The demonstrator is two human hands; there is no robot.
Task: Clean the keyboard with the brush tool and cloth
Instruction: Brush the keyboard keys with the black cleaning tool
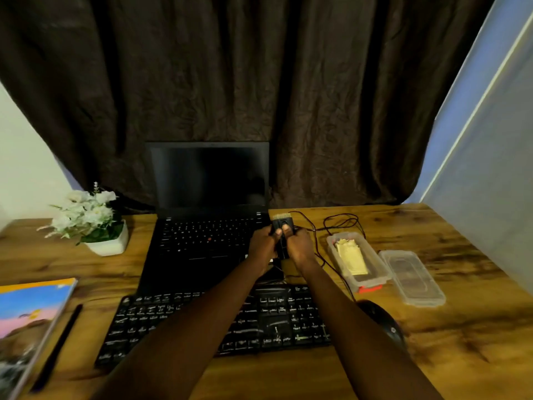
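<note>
Our left hand (264,244) and right hand (300,246) both curl round the brush (283,225), likely to ready it for the keyboard (277,319). The cloth (350,255) sits in its box (372,280) nearby, handy for wiping.

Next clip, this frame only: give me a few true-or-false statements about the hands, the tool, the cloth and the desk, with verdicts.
1. The left hand and the right hand both grip the brush tool. True.
2. The right hand also holds the cloth. False: the cloth lies in the open plastic box.
3. The lid lies on the desk beside the plastic box. True.
4. The laptop screen is lit. False: it is dark.
</note>
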